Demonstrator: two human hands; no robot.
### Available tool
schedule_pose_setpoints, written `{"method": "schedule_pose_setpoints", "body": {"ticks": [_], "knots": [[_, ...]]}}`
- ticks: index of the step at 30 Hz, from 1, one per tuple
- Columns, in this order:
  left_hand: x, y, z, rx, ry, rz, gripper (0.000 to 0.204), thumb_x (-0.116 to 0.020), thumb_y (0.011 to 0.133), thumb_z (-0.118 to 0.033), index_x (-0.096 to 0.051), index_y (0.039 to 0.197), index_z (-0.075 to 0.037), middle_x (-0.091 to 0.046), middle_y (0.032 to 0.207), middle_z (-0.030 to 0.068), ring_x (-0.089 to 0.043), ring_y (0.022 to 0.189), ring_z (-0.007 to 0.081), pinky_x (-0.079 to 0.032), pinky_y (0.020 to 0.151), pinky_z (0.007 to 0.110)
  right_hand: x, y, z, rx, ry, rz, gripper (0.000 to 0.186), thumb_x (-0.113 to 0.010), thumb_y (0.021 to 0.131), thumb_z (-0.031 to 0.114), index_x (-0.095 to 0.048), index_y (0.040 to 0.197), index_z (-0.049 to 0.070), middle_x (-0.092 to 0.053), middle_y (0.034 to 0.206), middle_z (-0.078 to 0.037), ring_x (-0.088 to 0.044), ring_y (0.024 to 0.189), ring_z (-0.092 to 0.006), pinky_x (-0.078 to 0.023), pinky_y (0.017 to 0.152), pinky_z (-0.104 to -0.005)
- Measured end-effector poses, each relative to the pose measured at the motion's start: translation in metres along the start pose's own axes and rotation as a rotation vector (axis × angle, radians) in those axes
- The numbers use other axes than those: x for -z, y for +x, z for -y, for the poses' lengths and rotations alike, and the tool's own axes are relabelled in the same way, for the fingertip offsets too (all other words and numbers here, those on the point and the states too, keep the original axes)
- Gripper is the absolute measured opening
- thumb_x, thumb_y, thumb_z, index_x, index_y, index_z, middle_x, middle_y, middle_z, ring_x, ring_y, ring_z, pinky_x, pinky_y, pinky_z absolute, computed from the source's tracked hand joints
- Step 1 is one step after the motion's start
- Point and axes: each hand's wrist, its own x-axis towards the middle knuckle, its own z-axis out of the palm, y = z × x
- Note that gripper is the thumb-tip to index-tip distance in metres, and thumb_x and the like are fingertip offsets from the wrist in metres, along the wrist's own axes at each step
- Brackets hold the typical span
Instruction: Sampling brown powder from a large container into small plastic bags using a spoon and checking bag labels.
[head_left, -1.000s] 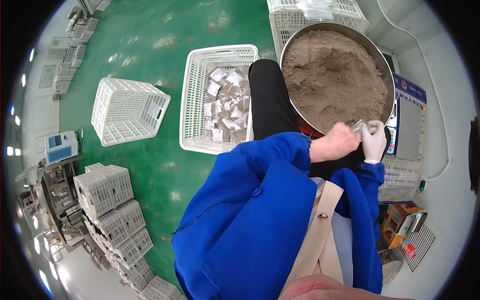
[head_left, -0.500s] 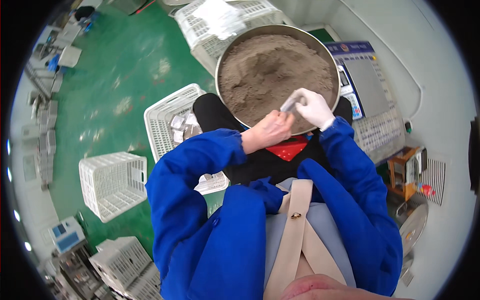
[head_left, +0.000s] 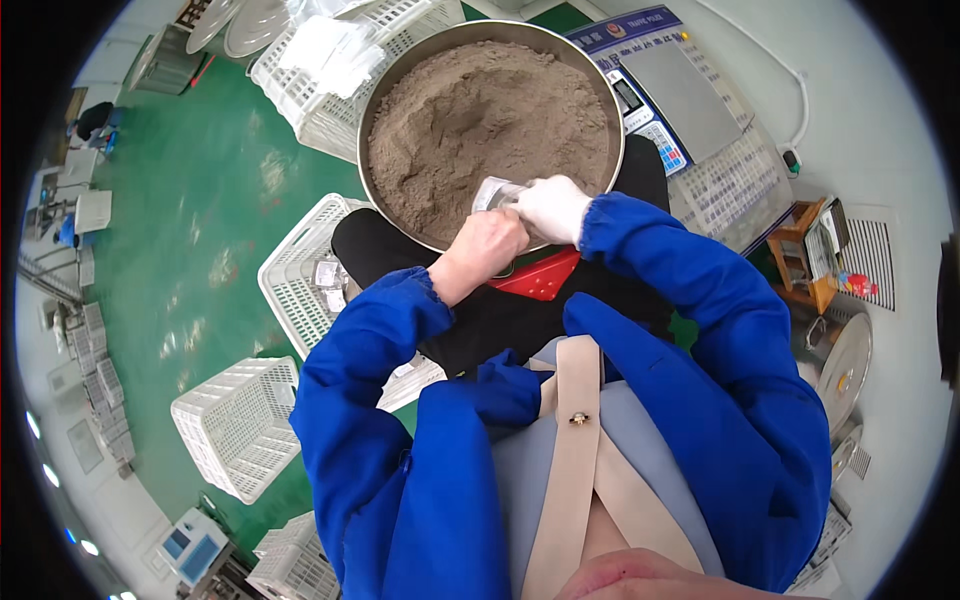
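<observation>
The bag [head_left: 493,195], small and clear, sits between the two hands over the near side of the basin [head_left: 490,32], in front of the heaped powder [head_left: 500,110]. The fingers of the gloved right hand [head_left: 552,208] are closed on its right end; those of the bare left hand [head_left: 487,243] are curled tight at its lower edge, though their tips are hidden. The step looks like working the bag between both hands; whether its mouth is open, I cannot tell. To do it well, keep the bag inside the rim so spills fall back, grip by the edges, work the film gently, and hold the bare knuckles and blue sleeves [head_left: 660,235] clear of the powder.
</observation>
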Motion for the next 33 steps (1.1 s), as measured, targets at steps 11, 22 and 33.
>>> {"method": "schedule_pose_setpoints", "body": {"ticks": [11, 22, 33], "knots": [[-0.034, 0.004, 0.019, 0.159, -0.105, -0.004, 0.009, -0.060, 0.078, -0.008, -0.060, 0.086, -0.006, -0.062, 0.076, 0.0096, -0.068, 0.073, 0.0257, -0.055, 0.059, 0.037, 0.012, 0.009, -0.012, 0.037, 0.017, -0.114, 0.027, -0.061, 0.084, 0.025, -0.075, 0.105, 0.018, -0.060, 0.134, -0.007, -0.036, 0.141, -0.0356, -0.026, 0.115, -0.0571], [-0.036, 0.000, 0.059, 0.451, -0.193, -0.481, 0.026, -0.060, 0.074, 0.000, -0.062, 0.099, -0.006, -0.066, 0.084, 0.0075, -0.068, 0.077, 0.0243, -0.056, 0.063, 0.035, -0.042, 0.019, -0.081, -0.480, 0.315, 0.262, 0.039, -0.066, 0.084, 0.036, -0.069, 0.105, 0.003, -0.070, 0.103, -0.022, -0.067, 0.099, -0.0378, -0.053, 0.086, -0.0477], [-0.050, -0.002, 0.066, 0.464, -0.427, -0.421, 0.028, -0.061, 0.075, 0.000, -0.069, 0.101, -0.007, -0.070, 0.096, 0.0085, -0.069, 0.080, 0.0272, -0.057, 0.066, 0.037, -0.045, 0.049, -0.089, -0.252, 0.474, -0.027, 0.024, -0.052, 0.096, 0.027, -0.069, 0.100, 0.009, -0.071, 0.087, -0.013, -0.069, 0.084, -0.0338, -0.053, 0.078, -0.0452]]}}
